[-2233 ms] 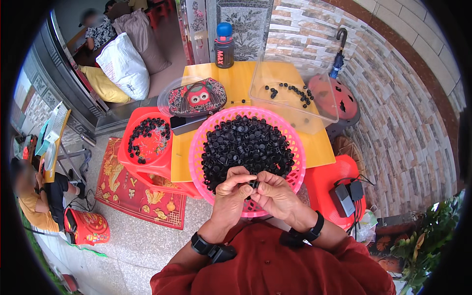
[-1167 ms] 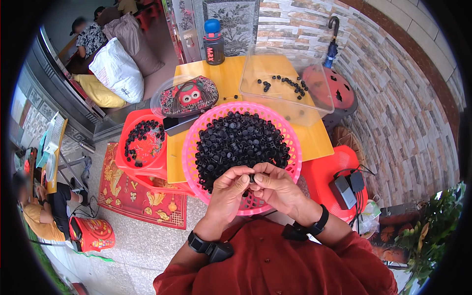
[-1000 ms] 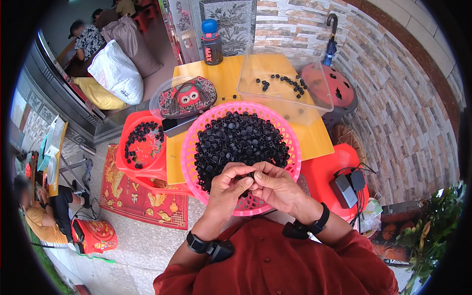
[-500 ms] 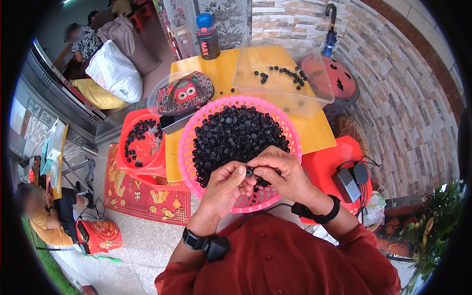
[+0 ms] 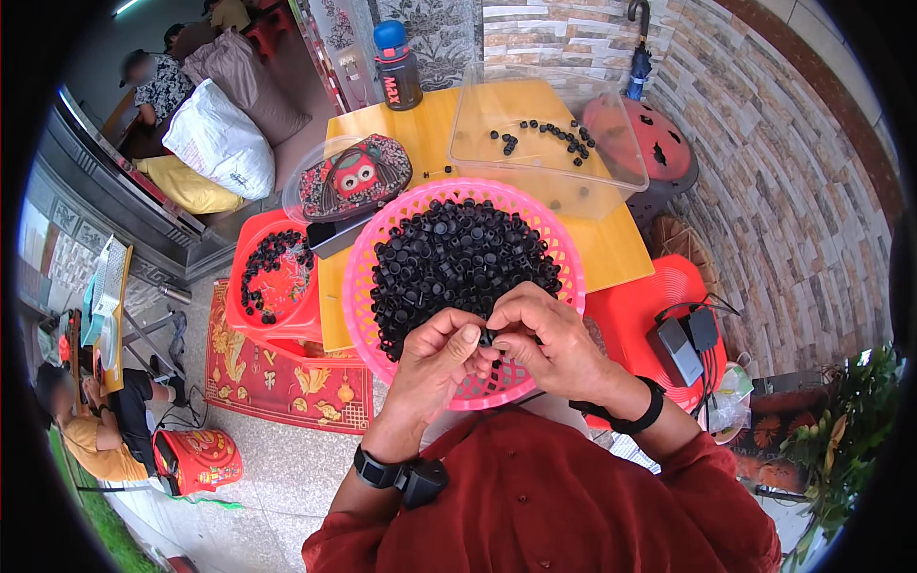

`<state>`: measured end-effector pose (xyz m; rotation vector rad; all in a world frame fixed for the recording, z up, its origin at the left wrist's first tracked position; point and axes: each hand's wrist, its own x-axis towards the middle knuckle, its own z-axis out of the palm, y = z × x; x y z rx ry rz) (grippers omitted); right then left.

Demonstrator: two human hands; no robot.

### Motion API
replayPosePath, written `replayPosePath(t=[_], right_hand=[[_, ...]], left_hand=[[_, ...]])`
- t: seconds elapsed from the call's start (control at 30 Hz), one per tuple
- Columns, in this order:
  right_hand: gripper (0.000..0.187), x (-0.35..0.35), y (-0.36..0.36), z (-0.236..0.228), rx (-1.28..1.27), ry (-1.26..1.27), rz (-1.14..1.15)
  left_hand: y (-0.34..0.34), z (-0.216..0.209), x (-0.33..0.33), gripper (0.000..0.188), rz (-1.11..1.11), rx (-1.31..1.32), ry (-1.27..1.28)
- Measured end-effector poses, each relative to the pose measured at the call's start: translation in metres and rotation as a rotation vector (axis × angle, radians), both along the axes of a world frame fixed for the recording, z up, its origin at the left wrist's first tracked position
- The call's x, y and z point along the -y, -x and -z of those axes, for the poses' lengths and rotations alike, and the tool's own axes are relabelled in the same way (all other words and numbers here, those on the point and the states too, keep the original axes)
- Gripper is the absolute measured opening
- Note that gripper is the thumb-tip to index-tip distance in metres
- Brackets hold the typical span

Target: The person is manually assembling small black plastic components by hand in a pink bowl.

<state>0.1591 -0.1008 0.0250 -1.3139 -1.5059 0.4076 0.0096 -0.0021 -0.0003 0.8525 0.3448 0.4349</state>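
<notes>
Both my hands meet over the near edge of a pink plastic basket heaped with small black plastic caps. Between the fingertips is one small black cap, partly covered by the fingers. My left hand pinches it from the left with thumb and fingers. From the right, my right hand closes thumb and forefinger on the same piece. Behind the basket, a clear plastic tub has several black caps in it. A red stool at the left bears more black pieces and thin pale bits.
The basket stands on a yellow table. On it are a dark bottle and an owl-patterned pouch. A red stool at the right bears dark boxes with cables. Another person sits far left.
My fingers have shifted slightly around the small cap, and my right fingertips are drawn closer together over it. The whole view has moved a little; the basket and table stay put.
</notes>
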Motion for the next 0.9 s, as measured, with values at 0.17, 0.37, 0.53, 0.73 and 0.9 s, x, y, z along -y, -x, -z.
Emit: replayPosePath(t=[0.17,0.37,0.53,0.73,0.9], right_hand=[[0.015,0.002,-0.003,0.005,-0.113,0.064,-0.030],[0.029,0.005,-0.006,0.003,-0.848,0.475,-0.172],[0.032,0.008,0.003,0.018,-1.245,0.395,-0.271],[0.020,0.009,0.005,0.021,-1.087,0.392,-0.320],[0.017,0.012,0.000,0.019,-0.969,0.309,-0.143]], left_hand=[[0.000,-0.001,-0.001,0.018,0.023,0.017,0.000],[0.001,0.001,-0.001,0.017,-0.089,-0.035,-0.289],[-0.009,-0.001,0.005,0.015,-0.252,0.014,-0.595],[-0.007,-0.002,0.005,0.017,-0.256,-0.009,-0.656],[-0.003,-0.009,-0.010,0.019,-0.292,-0.149,-0.643]])
